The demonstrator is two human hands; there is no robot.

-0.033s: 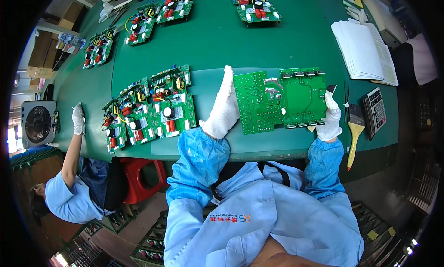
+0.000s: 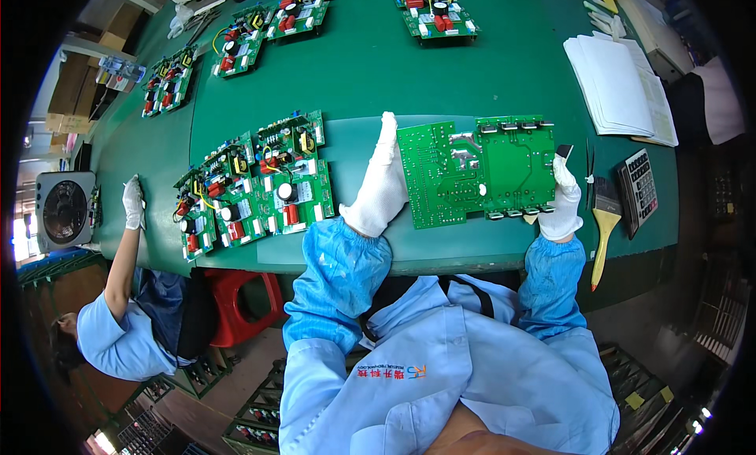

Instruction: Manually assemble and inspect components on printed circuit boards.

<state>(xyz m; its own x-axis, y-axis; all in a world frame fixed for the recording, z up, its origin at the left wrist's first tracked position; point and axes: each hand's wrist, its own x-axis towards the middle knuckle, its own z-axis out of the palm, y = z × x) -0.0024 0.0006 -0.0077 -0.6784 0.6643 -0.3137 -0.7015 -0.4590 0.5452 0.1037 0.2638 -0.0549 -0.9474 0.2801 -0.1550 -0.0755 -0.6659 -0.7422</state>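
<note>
A green circuit board [image 2: 441, 175] is held up between my two white-gloved hands, its solder side facing me. My left hand [image 2: 378, 183] supports the board's left edge, the fingers stretched upward along it and the thumb not visible. Around the right edge my right hand [image 2: 561, 199] is closed, with some fingers hidden. A small dark piece [image 2: 564, 151] sticks up at its fingertips; its kind is unclear. Left of my left hand, several populated circuit boards [image 2: 287, 191] stand close together on the green table mat [image 2: 362, 85], components facing up.
More circuit boards [image 2: 437, 15] sit farther back. To the right lie white papers [image 2: 610, 85], a brush [image 2: 605, 219] and a calculator [image 2: 639, 189]. A co-worker's gloved hand [image 2: 134, 204] rests on the table at left, near a fan [image 2: 64, 211] and a red stool [image 2: 244, 305].
</note>
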